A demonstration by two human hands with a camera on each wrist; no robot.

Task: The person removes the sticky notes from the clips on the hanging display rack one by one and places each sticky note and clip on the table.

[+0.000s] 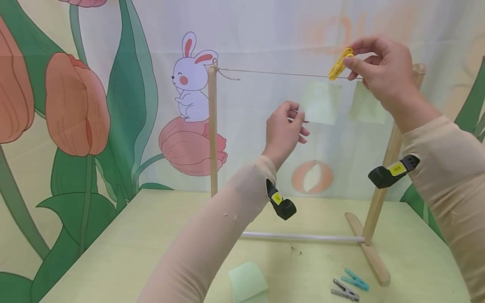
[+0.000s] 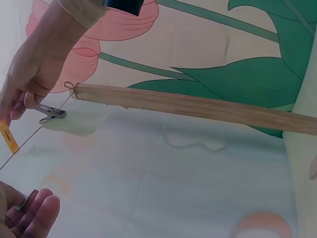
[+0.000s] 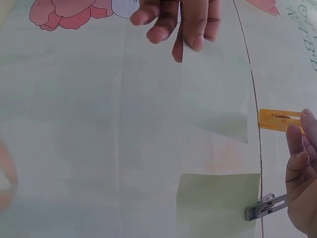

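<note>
My left hand pinches a pale green square of paper by its left edge, the sheet hanging just below a thin string. Up at the string, a yellow clothespin is held between the thumb and fingers of my right hand. In the right wrist view the tip of this clothespin meets the string; the held sheet's nearest corner looks slightly apart from it. Farther right hangs a second green paper, fastened by a grey clothespin partly hidden behind my right hand.
The string runs between a left wooden post and a right post, with a white rod low between them. On the table lie green papers, a blue clothespin and another grey clothespin.
</note>
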